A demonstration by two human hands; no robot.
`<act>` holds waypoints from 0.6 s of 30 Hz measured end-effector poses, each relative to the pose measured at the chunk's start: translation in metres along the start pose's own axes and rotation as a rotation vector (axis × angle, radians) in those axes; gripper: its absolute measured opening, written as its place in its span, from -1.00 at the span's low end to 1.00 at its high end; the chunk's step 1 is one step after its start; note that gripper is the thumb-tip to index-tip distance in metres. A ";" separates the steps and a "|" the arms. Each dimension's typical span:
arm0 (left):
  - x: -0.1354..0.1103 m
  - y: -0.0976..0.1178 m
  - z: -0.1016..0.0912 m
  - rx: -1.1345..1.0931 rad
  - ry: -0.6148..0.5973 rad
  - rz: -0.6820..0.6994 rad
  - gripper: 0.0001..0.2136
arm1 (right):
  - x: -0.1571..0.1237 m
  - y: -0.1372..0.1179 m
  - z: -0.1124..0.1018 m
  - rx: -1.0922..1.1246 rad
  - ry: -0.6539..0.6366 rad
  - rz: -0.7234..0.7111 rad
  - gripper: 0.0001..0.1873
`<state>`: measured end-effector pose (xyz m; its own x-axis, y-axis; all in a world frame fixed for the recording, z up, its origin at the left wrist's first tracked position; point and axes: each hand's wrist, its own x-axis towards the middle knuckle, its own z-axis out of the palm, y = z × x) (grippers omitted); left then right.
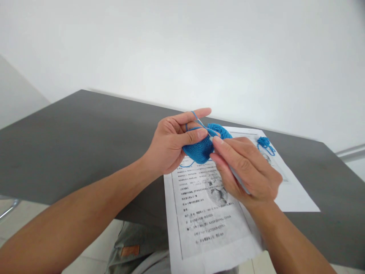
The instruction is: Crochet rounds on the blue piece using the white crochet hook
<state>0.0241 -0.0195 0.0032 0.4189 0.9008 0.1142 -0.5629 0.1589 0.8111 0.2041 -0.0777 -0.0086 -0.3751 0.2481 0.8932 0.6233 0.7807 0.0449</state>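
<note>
My left hand (173,139) pinches a rounded piece of blue crochet work (199,151) between thumb and fingers. A strand of blue yarn runs over its raised index finger. In my right hand (248,163) is a crochet hook (239,180) with a pale grey handle, held like a pen. The hook's tip meets the upper edge of the crochet piece, close to my left thumb; the exact stitch there is too small to make out. Just behind the piece lies a ball of blue yarn (221,130), partly hidden by my hands.
Printed sheets (205,228) with text and pictures lie under my hands, one hanging over the table's near edge. A small bundle of blue yarn (265,144) rests on the paper at the right. The dark grey table (85,140) meets a white wall (171,53) behind.
</note>
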 end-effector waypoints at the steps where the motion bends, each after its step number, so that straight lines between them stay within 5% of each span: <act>1: 0.000 0.001 -0.001 0.013 0.004 0.001 -0.62 | 0.000 0.001 0.000 0.008 0.009 0.007 -0.37; 18: 0.006 0.004 -0.007 0.185 0.036 0.074 -0.57 | -0.001 0.004 -0.011 -0.051 -0.106 0.011 -0.37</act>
<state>0.0188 -0.0103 0.0033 0.3539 0.9217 0.1591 -0.4487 0.0180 0.8935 0.2143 -0.0811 -0.0040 -0.4370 0.3176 0.8415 0.6609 0.7480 0.0609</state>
